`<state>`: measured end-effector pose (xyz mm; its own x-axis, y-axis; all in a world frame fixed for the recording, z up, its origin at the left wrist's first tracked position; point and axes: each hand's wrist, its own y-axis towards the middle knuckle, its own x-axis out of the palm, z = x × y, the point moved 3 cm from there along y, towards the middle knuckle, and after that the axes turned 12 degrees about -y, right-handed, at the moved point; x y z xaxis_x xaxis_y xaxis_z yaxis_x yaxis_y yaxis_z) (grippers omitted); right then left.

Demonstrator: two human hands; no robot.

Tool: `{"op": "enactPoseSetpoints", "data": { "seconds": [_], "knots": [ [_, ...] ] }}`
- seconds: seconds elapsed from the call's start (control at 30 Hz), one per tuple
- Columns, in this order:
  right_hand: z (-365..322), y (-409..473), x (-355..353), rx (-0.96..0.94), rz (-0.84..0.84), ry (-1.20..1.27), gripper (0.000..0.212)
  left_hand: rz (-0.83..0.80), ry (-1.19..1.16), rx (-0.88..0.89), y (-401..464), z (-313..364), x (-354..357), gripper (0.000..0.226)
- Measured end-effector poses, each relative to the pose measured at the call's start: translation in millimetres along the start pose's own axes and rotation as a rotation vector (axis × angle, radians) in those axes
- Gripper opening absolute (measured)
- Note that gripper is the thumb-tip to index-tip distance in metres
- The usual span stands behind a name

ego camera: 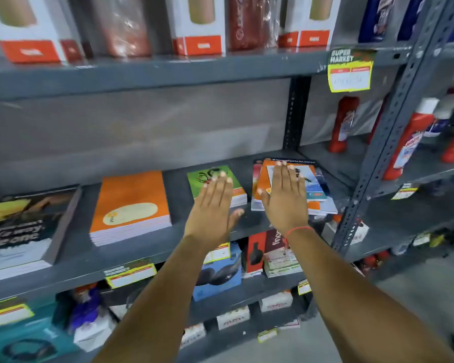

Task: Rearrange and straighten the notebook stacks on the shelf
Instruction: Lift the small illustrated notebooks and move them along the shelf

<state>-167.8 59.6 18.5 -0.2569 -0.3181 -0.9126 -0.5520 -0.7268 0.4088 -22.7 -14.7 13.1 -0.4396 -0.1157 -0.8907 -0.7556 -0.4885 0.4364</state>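
— Here, on a grey metal shelf (pixel 131 254), four notebook stacks lie in a row: a dark stack (pixel 24 226) at far left, an orange stack (pixel 130 205), a green stack (pixel 216 183), and a skewed stack (pixel 291 186) at right. Which comes first?

— Likely the skewed one. The right hand (pixel 286 200) reaches over it, palm down, fingers spread flat, gripping nothing; whether it touches the top cover I cannot tell.

— And the other hand?

— The left hand (pixel 212 213) is equally open and empty, over the near edge of the green stack, just left of the messy one.

— The stacks' long axis?

— Near to far; the skewed covers fan off that line, so squaring probably means pressing from both sides.
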Motion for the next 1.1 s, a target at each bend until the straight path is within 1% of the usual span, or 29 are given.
{"op": "enactPoseSetpoints", "data": {
  "seconds": [0.07,0.13,0.23,0.27,0.33,0.4,0.43,0.47,0.53,0.63,0.7,0.77,0.8,0.83,0.9,0.97,1.03,1.1],
  "knots": [
    [24,13,22,0.072,-0.13,-0.029,0.066,-0.162,-0.05,0.011,9,7,37,0.07],
    [50,26,44,0.136,-0.251,-0.04,0.065,-0.262,-0.037,0.035,13,9,68,0.069],
    [83,52,69,0.241,-0.359,0.033,0.057,-0.352,-0.014,0.028,31,10,104,0.068],
    [89,58,72,0.263,-0.381,0.048,0.053,-0.375,0.004,0.016,37,10,108,0.067],
    [102,71,82,0.301,-0.399,0.059,0.045,-0.403,-0.037,-0.012,46,10,118,0.066],
    [107,82,88,0.335,-0.388,0.076,0.046,-0.357,-0.016,-0.005,52,14,120,0.066],
    [108,86,90,0.356,-0.398,0.09,0.048,-0.368,-0.017,-0.035,54,15,118,0.07],
    [108,90,92,0.374,-0.417,0.11,0.05,-0.344,-0.013,-0.039,54,15,119,0.071],
    [112,99,97,0.424,-0.469,0.156,0.054,-0.342,-0.052,-0.04,52,14,126,0.059],
    [118,112,102,0.531,-0.587,0.252,0.068,-0.38,-0.108,-0.083,50,10,134,0.07],
    [123,118,105,0.584,-0.66,0.317,0.078,-0.367,-0.135,-0.099,49,6,138,0.071],
    [128,121,108,0.629,-0.68,0.334,0.083,-0.35,-0.152,-0.101,48,5,141,0.071],
    [131,121,109,0.65,-0.667,0.345,0.08,-0.358,-0.132,-0.1,48,5,142,0.072],
    [134,122,108,0.666,-0.654,0.369,0.073,-0.367,-0.117,-0.093,48,4,143,0.076],
    [138,124,104,0.651,-0.642,0.415,0.053,-0.368,-0.108,-0.079,48,3,144,0.091],
    [142,126,89,0.633,-0.655,0.467,0.04,-0.387,-0.096,-0.068,48,3,145,0.102],
    [143,123,67,0.655,-0.627,0.612,0.038,-0.378,-0.112,-0.066,48,3,145,0.102],
    [139,116,41,0.667,-0.583,0.714,0.04,-0.392,-0.121,-0.076,47,2,142,0.092]
  ]
}}
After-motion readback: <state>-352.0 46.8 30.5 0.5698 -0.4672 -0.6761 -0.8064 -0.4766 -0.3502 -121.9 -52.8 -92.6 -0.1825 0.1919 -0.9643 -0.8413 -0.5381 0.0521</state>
